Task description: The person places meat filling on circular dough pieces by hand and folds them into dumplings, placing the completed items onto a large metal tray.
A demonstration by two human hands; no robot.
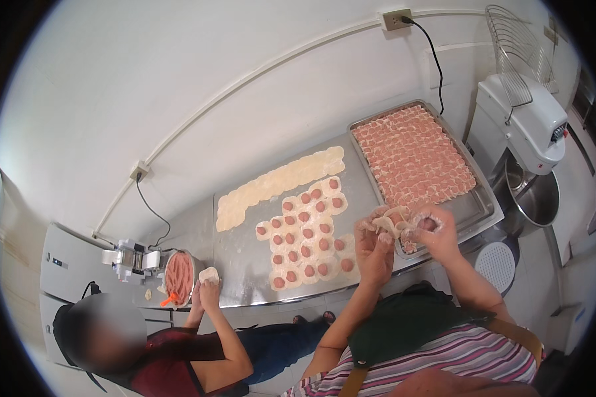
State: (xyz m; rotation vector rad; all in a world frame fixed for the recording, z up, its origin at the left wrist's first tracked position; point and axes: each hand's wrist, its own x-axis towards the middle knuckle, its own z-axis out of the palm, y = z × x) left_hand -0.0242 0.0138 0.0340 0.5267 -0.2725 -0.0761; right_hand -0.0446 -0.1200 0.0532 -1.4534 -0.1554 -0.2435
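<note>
A thin dough wrapper with pink meat filling (395,218) is held up over the near left corner of the metal tray. My left hand (375,248) pinches its left side, and my right hand (434,235) has floury, curled fingers at its right side. A pinkish patch inside the right hand's curl cannot be made out clearly. Packed rows of open-topped, meat-filled dumplings (412,156) cover much of the tray (469,216). Left of my hands, dough wrappers topped with meat balls (305,231) lie spread on the steel table (243,258).
Overlapping bare wrappers (278,178) lie along the table's back. A co-worker (179,352) at the left holds a wrapper (209,275) beside a bowl of meat filling (180,273). A small white machine (131,260) stands behind. A dough mixer (524,124) and a round stool (495,267) are at the right.
</note>
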